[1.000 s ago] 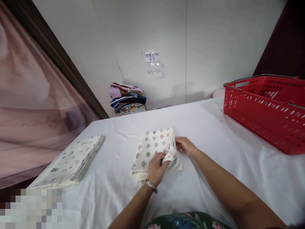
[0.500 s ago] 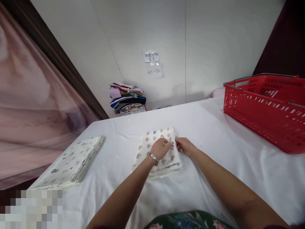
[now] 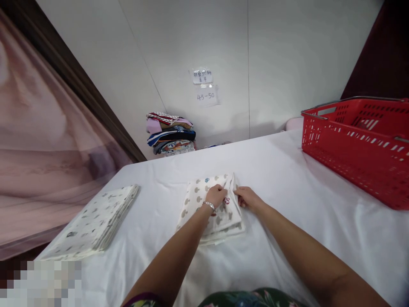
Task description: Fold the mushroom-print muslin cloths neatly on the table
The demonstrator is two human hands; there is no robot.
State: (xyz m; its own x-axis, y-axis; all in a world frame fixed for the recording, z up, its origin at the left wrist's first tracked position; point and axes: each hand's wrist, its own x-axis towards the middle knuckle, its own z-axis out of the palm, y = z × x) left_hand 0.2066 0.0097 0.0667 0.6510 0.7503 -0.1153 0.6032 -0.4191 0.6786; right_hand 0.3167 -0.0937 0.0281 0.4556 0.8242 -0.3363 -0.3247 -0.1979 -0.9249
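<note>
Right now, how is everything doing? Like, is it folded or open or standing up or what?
mushroom cloth: folded, a bit rumpled
left hand: on top of the mushroom cloth, fingers curled
right hand: pinching the cloth's right edge
spotted cloth: folded in layers, lying flat
basket: upright, handles down
clothes: stacked
sheet: spread out, wrinkled in places
notes: stuck on the wall
curtain: hanging

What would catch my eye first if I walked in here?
Probably the bright red basket, at the right on the white-covered table. Next, in the middle, the cream cloth with mushroom-like prints, the left hand on top and the right hand at its right edge. Behind, a colourful fabric pile by the wall.
</note>
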